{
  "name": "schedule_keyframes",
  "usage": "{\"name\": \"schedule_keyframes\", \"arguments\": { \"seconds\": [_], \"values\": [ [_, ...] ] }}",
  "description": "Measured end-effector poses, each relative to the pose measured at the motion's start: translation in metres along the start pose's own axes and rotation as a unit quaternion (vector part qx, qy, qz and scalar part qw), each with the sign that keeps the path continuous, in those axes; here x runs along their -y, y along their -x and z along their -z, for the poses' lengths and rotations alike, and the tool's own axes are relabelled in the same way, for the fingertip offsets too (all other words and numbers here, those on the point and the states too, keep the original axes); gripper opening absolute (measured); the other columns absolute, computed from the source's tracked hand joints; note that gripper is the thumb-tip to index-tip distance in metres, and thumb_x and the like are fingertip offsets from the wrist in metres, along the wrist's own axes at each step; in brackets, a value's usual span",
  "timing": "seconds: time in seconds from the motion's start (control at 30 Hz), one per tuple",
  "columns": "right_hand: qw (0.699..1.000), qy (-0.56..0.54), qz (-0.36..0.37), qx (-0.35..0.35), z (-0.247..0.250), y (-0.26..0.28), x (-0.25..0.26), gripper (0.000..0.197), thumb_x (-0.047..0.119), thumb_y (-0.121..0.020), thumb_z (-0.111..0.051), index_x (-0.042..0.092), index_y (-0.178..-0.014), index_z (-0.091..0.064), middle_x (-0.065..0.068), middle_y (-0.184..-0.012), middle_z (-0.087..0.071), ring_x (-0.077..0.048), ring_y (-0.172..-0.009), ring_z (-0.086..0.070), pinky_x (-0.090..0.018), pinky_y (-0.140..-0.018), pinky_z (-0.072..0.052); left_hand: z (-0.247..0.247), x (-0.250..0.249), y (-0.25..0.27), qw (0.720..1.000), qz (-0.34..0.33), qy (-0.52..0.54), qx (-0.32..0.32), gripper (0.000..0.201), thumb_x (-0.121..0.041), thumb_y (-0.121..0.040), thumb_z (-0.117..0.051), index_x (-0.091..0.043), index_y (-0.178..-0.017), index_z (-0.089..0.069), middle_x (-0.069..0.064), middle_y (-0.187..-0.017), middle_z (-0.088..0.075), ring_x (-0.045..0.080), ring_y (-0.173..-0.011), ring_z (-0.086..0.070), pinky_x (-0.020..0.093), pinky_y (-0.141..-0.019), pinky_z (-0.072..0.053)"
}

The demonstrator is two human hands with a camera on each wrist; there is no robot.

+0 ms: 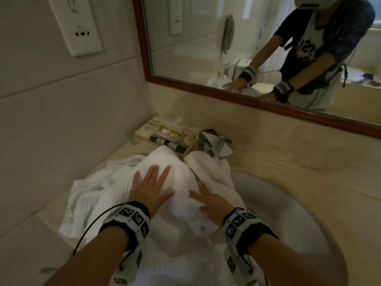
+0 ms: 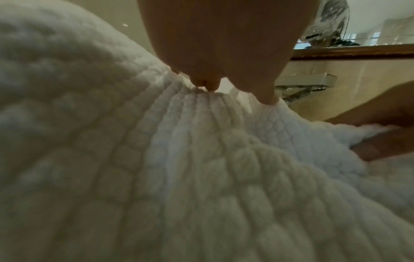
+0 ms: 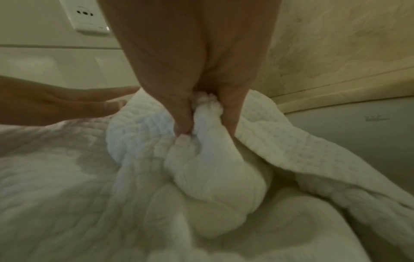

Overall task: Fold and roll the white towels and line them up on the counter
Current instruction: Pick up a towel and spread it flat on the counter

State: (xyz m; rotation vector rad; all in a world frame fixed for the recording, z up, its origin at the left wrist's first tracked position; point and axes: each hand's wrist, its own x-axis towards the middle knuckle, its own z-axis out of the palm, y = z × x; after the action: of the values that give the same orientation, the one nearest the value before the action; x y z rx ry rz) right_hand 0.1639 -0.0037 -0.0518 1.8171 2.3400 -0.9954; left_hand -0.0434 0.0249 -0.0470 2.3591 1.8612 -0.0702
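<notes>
I count two hands and one heap of white towels (image 1: 177,182); how many separate towels are in it I cannot tell, since the folds run together. The heap lies on the counter (image 1: 299,162) at its back left corner and spills over the left rim of the one sink (image 1: 288,203).

My left hand (image 1: 149,185) lies palm down on top of the heap, fingers (image 1: 165,172) straight and spread, pressing the cloth flat. It grips nothing. In the left wrist view the fingertips (image 2: 266,99) touch the waffle weave.

My right hand (image 1: 208,200) rests on the heap's right side, near the sink rim. In the right wrist view its fingers (image 3: 181,113) pinch a bunched fold of towel (image 3: 208,106), which pokes up between them; more cloth hangs below that grip.

One chrome tap (image 1: 216,143) stands at the counter's back edge, just behind the heap. One clear tray of toiletries (image 1: 165,135) sits left of the tap. One mirror (image 1: 247,48) hangs above, and one wall socket (image 1: 78,27) is on the left wall.
</notes>
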Motion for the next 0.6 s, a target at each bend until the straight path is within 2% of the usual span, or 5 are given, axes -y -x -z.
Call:
{"name": "schedule_keyframes", "arguments": {
  "seconds": [0.23,0.33,0.4,0.53,0.6],
  "values": [
    [0.993,0.084,0.084,0.009,-0.006,0.016,-0.01,0.062,0.018,-0.098,-0.042,0.024,-0.149,-0.008,-0.002,-0.159,0.005,-0.021,-0.146,-0.013,-0.031,-0.119,-0.016,0.02,0.013,-0.017,0.999,0.042,-0.009,-0.021,0.101,-0.078,-0.052,0.036,-0.032,-0.141,0.027,0.002,-0.158,0.015,0.017,-0.146,0.013,0.046,-0.116,0.006],
    [0.992,0.091,0.083,-0.012,0.002,0.02,-0.01,0.063,0.049,-0.093,-0.034,0.046,-0.143,0.005,0.004,-0.157,0.015,-0.018,-0.146,0.003,-0.043,-0.12,-0.008,0.028,0.019,-0.019,0.994,0.11,-0.018,0.015,0.078,-0.072,-0.084,-0.002,-0.03,-0.145,0.023,0.008,-0.159,0.002,0.021,-0.147,0.004,0.05,-0.117,0.0],
    [0.994,0.07,0.079,-0.031,0.008,0.019,-0.006,0.075,0.066,-0.082,-0.037,0.058,-0.13,0.02,0.012,-0.152,0.026,-0.017,-0.146,0.012,-0.054,-0.118,-0.01,0.023,0.019,-0.017,0.992,0.111,-0.052,0.011,0.078,-0.071,-0.085,-0.006,-0.029,-0.146,0.02,0.01,-0.154,-0.02,0.024,-0.143,-0.016,0.05,-0.116,-0.009],
    [0.993,0.073,0.077,-0.052,0.009,0.007,-0.001,0.093,0.067,-0.076,-0.052,0.061,-0.124,0.028,0.02,-0.141,0.038,-0.019,-0.144,0.018,-0.06,-0.114,-0.012,0.023,0.014,-0.019,0.995,0.07,-0.039,-0.06,0.112,-0.079,-0.06,0.03,-0.023,-0.151,-0.004,0.014,-0.122,-0.05,0.029,-0.111,-0.049,0.046,-0.099,-0.033],
    [0.993,0.066,0.077,-0.062,0.01,0.002,0.003,0.096,0.071,-0.073,-0.051,0.056,-0.129,0.027,0.018,-0.146,0.035,-0.019,-0.144,0.019,-0.059,-0.114,-0.011,0.024,0.014,-0.022,0.995,0.024,-0.018,-0.095,0.102,-0.075,-0.078,0.014,-0.012,-0.143,-0.034,0.016,-0.095,-0.06,0.03,-0.082,-0.059,0.044,-0.078,-0.049]
  ]
}}
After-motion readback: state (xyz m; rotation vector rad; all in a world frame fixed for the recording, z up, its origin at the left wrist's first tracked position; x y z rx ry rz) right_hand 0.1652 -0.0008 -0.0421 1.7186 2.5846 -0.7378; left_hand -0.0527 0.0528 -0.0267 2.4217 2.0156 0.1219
